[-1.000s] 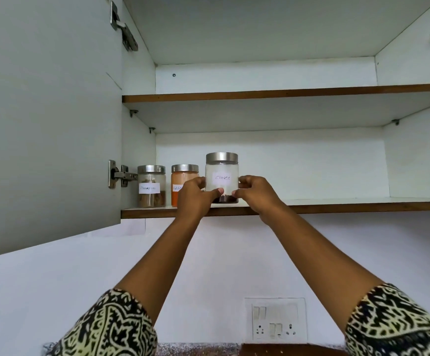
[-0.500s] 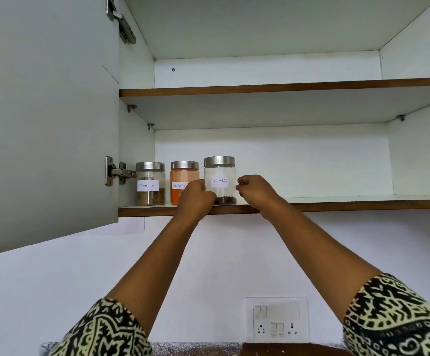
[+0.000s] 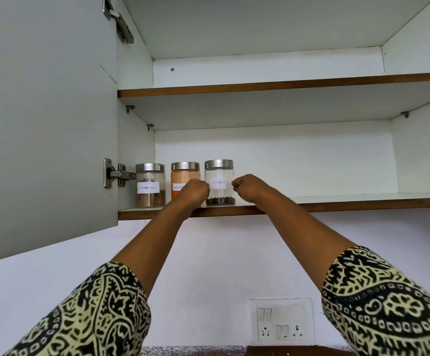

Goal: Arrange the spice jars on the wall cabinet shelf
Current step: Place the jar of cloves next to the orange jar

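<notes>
Cabinet interior (image 3: pixel 273 160): plain white. Front edges of the lower shelf (image 3: pixel 337 204) and upper shelf (image 3: pixel 260 85): mid-brown, wood-toned. Open door (image 3: pixel 47 124): pale grey-green, unpatterned. The hinge (image 3: pixel 117 173) is silver. The three jars are clear, with brushed silver lids (image 3: pixel 150 167) and white labels (image 3: pixel 148 187) lettered in dark ink. The cinnamon jar (image 3: pixel 150 199) holds brown pieces. The middle jar (image 3: pixel 184 176) holds orange powder, paler toward the top. The cloves jar (image 3: pixel 219 170) has dark brown bits along the bottom and is otherwise colourless. Left sleeve (image 3: pixel 93 317) and right sleeve (image 3: pixel 388 304): black paisley-and-scroll print on pale yellow-cream. Wall (image 3: pixel 221 253): white with a faint lilac cast. Switch plate (image 3: pixel 281 304): white. Countertop (image 3: pixel 188 351): speckled grey, dark brown further right.
</notes>
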